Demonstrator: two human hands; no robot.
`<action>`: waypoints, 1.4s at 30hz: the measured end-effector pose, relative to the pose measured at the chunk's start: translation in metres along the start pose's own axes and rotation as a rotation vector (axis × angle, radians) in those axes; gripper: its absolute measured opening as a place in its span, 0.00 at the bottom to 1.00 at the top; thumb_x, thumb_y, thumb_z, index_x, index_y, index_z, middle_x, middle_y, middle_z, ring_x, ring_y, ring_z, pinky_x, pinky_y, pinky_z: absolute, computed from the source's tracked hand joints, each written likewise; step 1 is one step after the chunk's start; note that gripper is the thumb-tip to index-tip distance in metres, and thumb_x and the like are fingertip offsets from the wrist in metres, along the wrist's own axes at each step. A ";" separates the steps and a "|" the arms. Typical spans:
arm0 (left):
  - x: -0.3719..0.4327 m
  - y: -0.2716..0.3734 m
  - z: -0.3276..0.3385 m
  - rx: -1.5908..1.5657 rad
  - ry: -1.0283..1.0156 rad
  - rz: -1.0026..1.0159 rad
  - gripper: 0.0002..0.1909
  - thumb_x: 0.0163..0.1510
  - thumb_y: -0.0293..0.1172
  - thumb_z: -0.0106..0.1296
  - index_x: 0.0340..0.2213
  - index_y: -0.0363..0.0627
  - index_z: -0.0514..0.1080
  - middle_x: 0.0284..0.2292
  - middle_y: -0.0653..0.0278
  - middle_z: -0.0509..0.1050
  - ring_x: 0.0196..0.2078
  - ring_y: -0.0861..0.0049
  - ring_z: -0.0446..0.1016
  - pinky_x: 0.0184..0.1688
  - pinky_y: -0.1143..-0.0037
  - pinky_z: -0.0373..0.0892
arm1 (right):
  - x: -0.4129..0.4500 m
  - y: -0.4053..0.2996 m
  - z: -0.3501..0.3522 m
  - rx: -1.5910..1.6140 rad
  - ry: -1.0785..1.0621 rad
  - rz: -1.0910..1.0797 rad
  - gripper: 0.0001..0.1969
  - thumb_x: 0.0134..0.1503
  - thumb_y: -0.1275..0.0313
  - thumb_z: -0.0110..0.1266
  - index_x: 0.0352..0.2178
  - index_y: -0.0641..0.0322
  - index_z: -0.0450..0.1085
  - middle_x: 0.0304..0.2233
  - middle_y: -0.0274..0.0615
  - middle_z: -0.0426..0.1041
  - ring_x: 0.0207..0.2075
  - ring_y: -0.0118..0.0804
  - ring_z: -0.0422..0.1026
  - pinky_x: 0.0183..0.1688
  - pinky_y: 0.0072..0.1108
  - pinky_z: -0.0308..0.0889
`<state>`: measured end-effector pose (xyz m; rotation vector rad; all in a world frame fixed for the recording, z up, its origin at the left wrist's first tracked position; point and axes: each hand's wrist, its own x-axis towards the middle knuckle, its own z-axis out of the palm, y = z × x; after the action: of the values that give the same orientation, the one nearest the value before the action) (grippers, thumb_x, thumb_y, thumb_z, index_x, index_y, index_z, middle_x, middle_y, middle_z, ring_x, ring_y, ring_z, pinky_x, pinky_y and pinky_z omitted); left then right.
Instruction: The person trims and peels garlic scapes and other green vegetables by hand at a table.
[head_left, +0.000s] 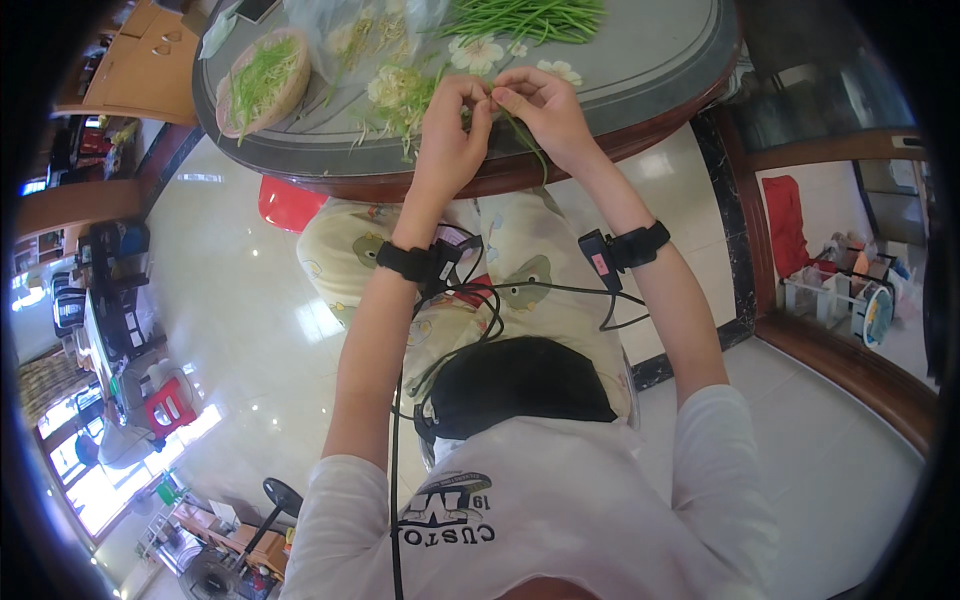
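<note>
My left hand (457, 131) and my right hand (544, 112) meet at the near edge of an oval table (652, 105). Between their fingertips they pinch a thin green stalk (531, 142), whose long end hangs down past the table edge. Left of my hands lies a loose heap of pale and green trimmings (401, 94). Beyond my hands rests a pile of long green stalks (525, 16). A pink basket (302, 75) at the table's left holds cut pale-green shoots (262, 79). The fingertips partly hide the held end of the stalk.
A clear plastic bag (322, 30) with pale plant bits lies at the table's far side, near a phone (256, 9). Black cables (499, 300) run from the straps on my wrists across my lap. A red stool (289, 204) stands under the table's left edge.
</note>
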<state>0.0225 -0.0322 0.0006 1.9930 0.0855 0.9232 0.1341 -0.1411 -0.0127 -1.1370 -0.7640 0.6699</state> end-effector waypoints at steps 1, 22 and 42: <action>0.000 0.001 -0.001 0.034 -0.005 0.032 0.07 0.51 0.16 0.48 0.32 0.37 0.64 0.33 0.55 0.70 0.33 0.68 0.71 0.38 0.74 0.68 | -0.001 -0.001 0.002 0.033 0.025 -0.019 0.09 0.56 0.75 0.55 0.38 0.68 0.71 0.32 0.36 0.75 0.35 0.24 0.73 0.40 0.15 0.68; -0.003 0.006 0.001 0.123 -0.083 0.178 0.08 0.47 0.16 0.51 0.31 0.39 0.67 0.40 0.55 0.74 0.39 0.67 0.73 0.44 0.74 0.68 | 0.000 0.006 -0.009 0.544 0.230 -0.026 0.12 0.60 0.73 0.51 0.45 0.65 0.69 0.32 0.32 0.72 0.31 0.20 0.65 0.36 0.14 0.62; -0.002 -0.009 -0.008 -0.566 -0.128 -0.140 0.05 0.62 0.27 0.43 0.36 0.41 0.60 0.27 0.58 0.71 0.39 0.66 0.73 0.47 0.70 0.66 | 0.003 0.011 -0.018 0.806 0.204 -0.010 0.12 0.61 0.69 0.50 0.44 0.61 0.68 0.32 0.31 0.70 0.31 0.22 0.65 0.38 0.20 0.63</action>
<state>0.0188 -0.0226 -0.0046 1.4916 -0.0985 0.6382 0.1494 -0.1449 -0.0263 -0.4477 -0.2664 0.7425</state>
